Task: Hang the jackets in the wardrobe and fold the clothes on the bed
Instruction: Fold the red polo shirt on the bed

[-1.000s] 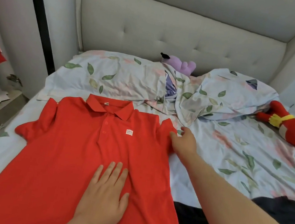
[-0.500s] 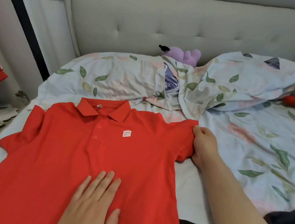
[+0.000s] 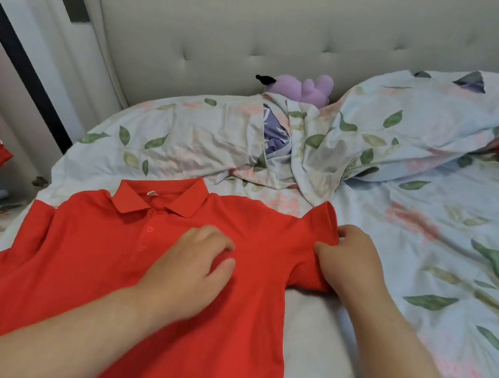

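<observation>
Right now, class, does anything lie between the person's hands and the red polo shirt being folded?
Nothing visible does. The left hand lies on the chest of the red polo shirt, fingers curled into the fabric, and the right hand pinches its sleeve.

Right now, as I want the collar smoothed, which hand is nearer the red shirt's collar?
Left. The left hand grips the red shirt at the chest, just below its collar; the right hand pinches the sleeve, farther right.
</observation>
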The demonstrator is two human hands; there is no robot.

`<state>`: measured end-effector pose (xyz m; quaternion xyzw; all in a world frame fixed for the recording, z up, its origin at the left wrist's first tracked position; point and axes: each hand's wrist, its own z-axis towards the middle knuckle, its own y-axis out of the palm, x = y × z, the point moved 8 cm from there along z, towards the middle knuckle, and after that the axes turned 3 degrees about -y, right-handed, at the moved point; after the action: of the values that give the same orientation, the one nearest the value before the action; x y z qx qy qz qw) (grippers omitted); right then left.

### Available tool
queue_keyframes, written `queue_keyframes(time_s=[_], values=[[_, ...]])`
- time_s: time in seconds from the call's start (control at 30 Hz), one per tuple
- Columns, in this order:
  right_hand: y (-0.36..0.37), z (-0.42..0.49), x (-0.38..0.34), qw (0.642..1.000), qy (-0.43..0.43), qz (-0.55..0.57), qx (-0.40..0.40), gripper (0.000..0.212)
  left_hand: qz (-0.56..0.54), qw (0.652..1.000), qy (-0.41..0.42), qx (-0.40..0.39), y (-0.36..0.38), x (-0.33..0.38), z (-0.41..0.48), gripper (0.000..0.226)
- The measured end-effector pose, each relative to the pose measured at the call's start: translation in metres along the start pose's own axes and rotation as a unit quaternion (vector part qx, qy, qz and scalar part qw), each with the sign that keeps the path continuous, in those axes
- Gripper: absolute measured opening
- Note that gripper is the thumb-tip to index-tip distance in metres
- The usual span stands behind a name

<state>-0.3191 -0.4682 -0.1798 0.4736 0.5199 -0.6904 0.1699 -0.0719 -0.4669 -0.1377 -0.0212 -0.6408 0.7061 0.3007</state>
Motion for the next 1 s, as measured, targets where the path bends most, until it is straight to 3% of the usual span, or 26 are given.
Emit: queue_keyframes(time_s=[0.1,0.17,0.27,0.33,0.43,0.47,0.57,0.63,0.77,0.83,0.9,1.0], values=[[0.008,-0.001,0.003,0.998,0.01,-0.045,-0.042,0.024,0.001,1.0,0.014,0.0,0.013,0.024,0.09,0.039],[0.012,-0.004,-0.003,0.997,-0.005,-0.044,-0.06,0.026,-0.012,0.996,-0.029,-0.08,0.038,0.022,0.128,0.042],[0.019,-0.009,-0.01,0.992,-0.048,-0.084,-0.076,0.022,0.066,0.976,-0.077,-0.191,0.072,0.009,0.145,0.03],[0.022,-0.01,-0.012,0.989,-0.076,-0.107,-0.062,0.02,0.047,0.986,-0.084,-0.138,0.065,0.01,0.155,0.012],[0.008,-0.004,-0.002,0.999,-0.037,-0.026,0.009,0.015,-0.162,0.977,-0.136,-0.038,0.051,0.009,0.163,0.003],[0.006,-0.003,0.002,1.0,-0.021,-0.007,0.018,0.017,-0.207,0.968,-0.142,-0.028,0.049,0.008,0.16,0.011],[0.01,0.0,0.009,0.999,0.02,0.033,-0.007,0.031,-0.13,0.989,-0.072,-0.007,0.045,0.015,0.129,0.044],[0.012,0.001,0.013,0.995,0.056,0.086,-0.014,0.037,-0.102,0.994,-0.016,0.022,0.046,0.025,0.09,0.051],[0.003,0.004,0.02,0.984,0.09,0.153,0.031,0.056,0.045,0.995,0.02,-0.088,0.093,0.038,0.023,0.102],[-0.01,0.004,0.013,0.991,0.048,0.103,0.072,0.038,0.07,0.994,0.015,-0.083,0.096,0.035,0.018,0.108],[-0.016,0.004,0.006,0.997,0.021,0.036,0.062,0.014,0.073,0.994,0.012,-0.077,0.093,0.035,0.02,0.107],[-0.007,0.007,0.007,0.996,0.064,0.055,-0.035,0.023,0.086,0.993,0.02,-0.075,0.092,0.037,0.018,0.098]])
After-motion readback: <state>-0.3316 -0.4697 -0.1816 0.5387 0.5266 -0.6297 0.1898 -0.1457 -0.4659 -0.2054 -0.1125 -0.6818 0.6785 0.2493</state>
